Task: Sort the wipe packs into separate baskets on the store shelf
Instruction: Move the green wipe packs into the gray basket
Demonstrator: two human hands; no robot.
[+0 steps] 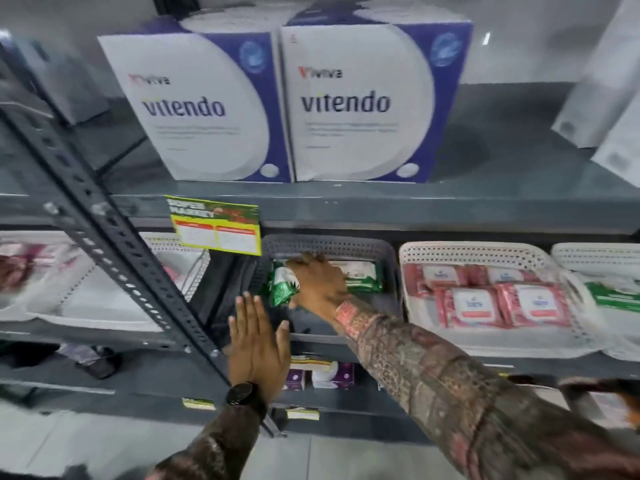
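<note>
My right hand [320, 284] reaches into the dark grey basket [329, 242] on the middle shelf and grips a green wipe pack [282, 287] at its left side. Another green and white wipe pack [363, 275] lies behind it in the same basket. My left hand [258, 344], fingers flat and apart, presses against the front rim of that grey basket and holds nothing. To the right stands a white basket [485, 252] with several pink wipe packs [502, 297] laid flat inside.
A further white basket [595, 252] at the far right holds a green pack [616, 294]. White baskets [104, 306] sit at the left behind a slanted steel upright [114, 258]. Two Vitendo boxes [277, 102] stand on the shelf above. A yellow price tag [216, 225] hangs from the shelf edge.
</note>
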